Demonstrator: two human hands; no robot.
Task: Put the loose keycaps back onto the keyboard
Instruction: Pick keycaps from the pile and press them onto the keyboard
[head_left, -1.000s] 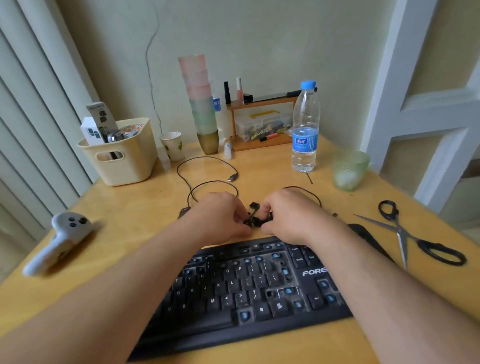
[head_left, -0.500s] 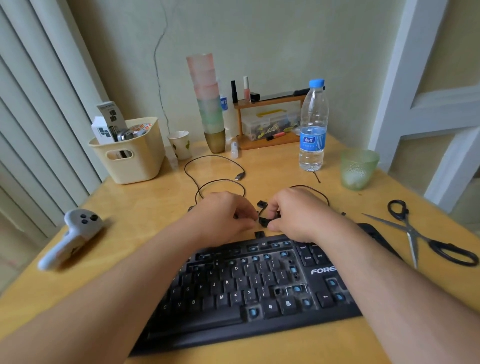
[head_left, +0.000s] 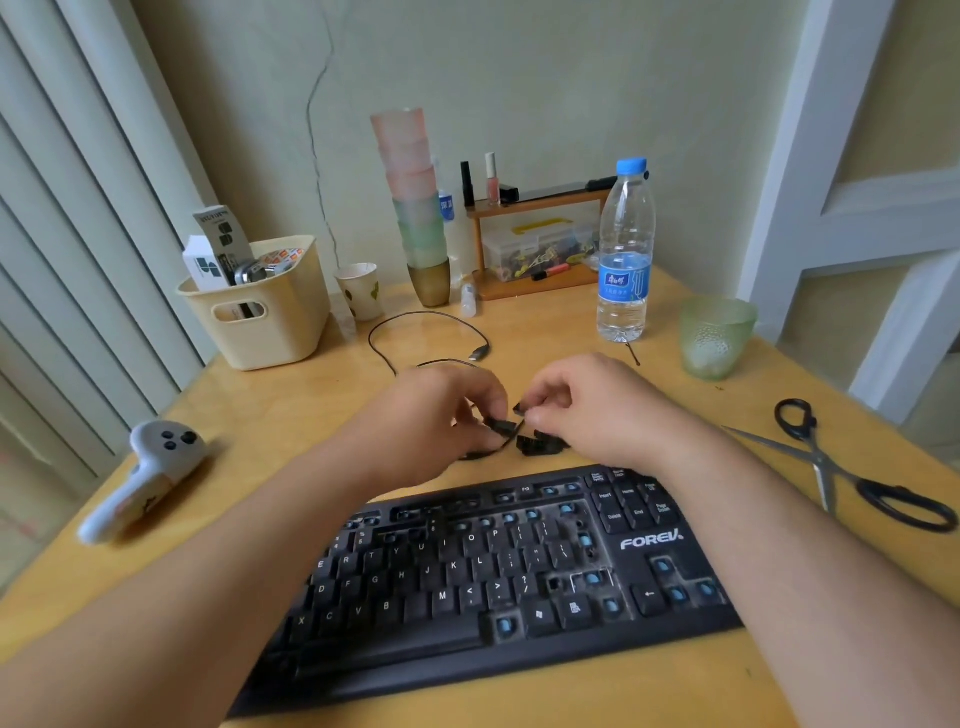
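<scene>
Just beyond the far edge of the black FOREV keyboard (head_left: 498, 577), both hands work over a small heap of loose black plastic keycaps (head_left: 540, 444) lying on the yellow wooden surface (head_left: 519, 332). The left hand (head_left: 441, 415) has its fingers curled and pinches 1 keycap (head_left: 501, 427) at its tips. The right hand (head_left: 582, 405) is also curled, pinching another dark keycap (head_left: 521, 409) between thumb and forefinger, lifted just above the heap.

Compared with half a second ago, both hands have risen slightly off the surface and drawn apart a little, so the caps they hold are now plainly separated from the heap. That suggests sorting is giving way to picking: a cap looks ready to be carried toward the keyboard.

Many sockets show bare blue stems along the top rows, by the Enter area and around the arrow cluster, so most of the task appears to remain. The next move likely calls for matching each cap to its socket and pressing it straight down.

Black-handled steel scissors (head_left: 852, 467) lie at the right, well apart, and a white game controller (head_left: 145, 473) at the left.
</scene>
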